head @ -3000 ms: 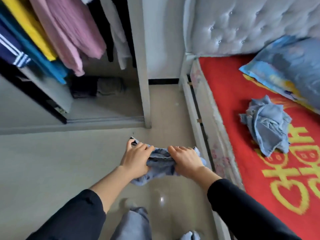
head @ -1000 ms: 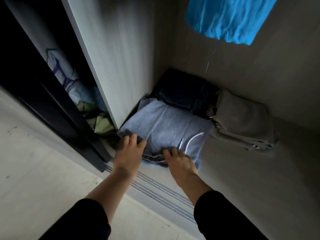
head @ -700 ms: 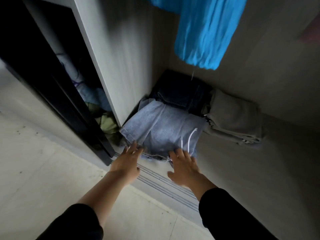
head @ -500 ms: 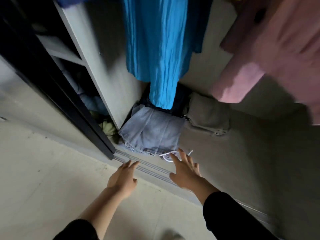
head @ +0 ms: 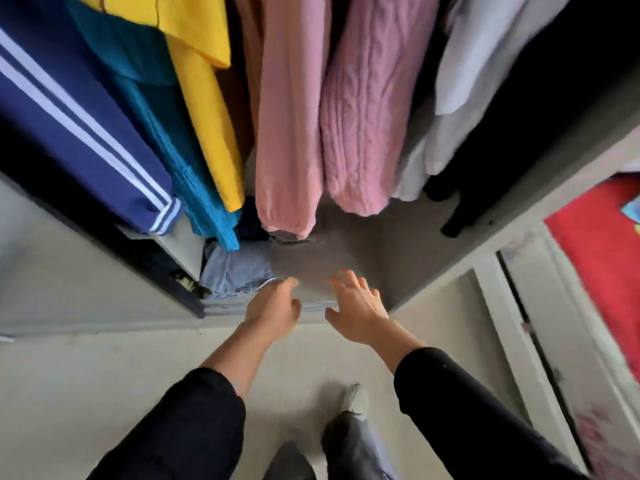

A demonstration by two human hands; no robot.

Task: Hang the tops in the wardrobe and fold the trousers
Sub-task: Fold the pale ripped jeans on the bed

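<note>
Looking down into an open wardrobe, I see tops hanging in a row. From the left they are a navy top with white stripes, a teal top, a yellow top, a plain pink top, a pink cable-knit sweater, a white garment and a black garment. Below them, in the left corner of the wardrobe floor, the folded light-blue trousers lie flat under the teal hem, with a darker folded piece behind them. My left hand hangs just right of the trousers' front edge. Its fingers are loosely curled and hold nothing, and I cannot tell whether the forefinger touches the cloth. My right hand is beside it over the wardrobe's sill, fingers spread and holding nothing. Both arms wear black sleeves. At the far right is the edge of a bed with a red cover.
</note>
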